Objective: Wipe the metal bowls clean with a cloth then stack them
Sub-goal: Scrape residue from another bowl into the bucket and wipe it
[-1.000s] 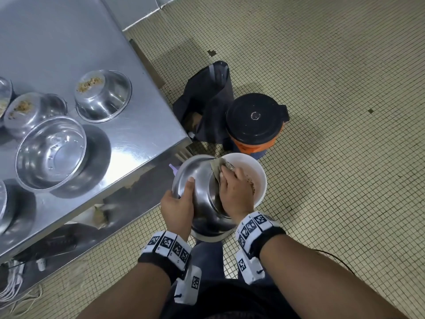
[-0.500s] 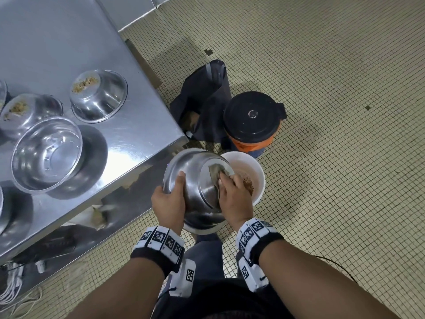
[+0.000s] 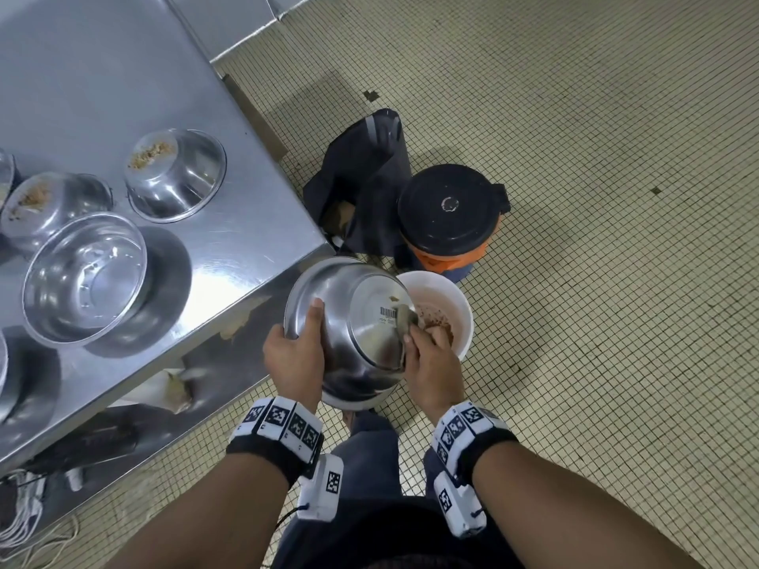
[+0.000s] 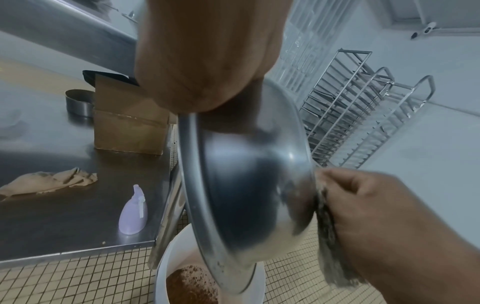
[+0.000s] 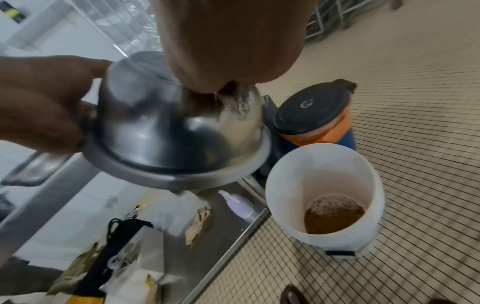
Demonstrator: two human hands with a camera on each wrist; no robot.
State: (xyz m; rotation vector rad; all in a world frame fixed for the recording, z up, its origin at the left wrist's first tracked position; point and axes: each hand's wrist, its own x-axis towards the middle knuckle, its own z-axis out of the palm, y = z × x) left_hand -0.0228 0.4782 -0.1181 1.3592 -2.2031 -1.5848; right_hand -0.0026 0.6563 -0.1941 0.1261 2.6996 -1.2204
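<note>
Off the bench's (image 3: pixel 230 117) near right corner, above the white bucket (image 3: pixel 460 297), the left hand (image 3: pixel 293 355) grips the rim of the held bowl (image 3: pixel 353 322). The bowl has turned since a second ago, its labelled underside now facing up. The right hand (image 3: pixel 431 363), previously inside, now presses the cloth (image 3: pixel 404 322) against that underside.

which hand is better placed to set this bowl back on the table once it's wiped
Left hand: it already grips the bowl by the rim, on the side nearer the table. The right hand pinches the cloth.
</note>
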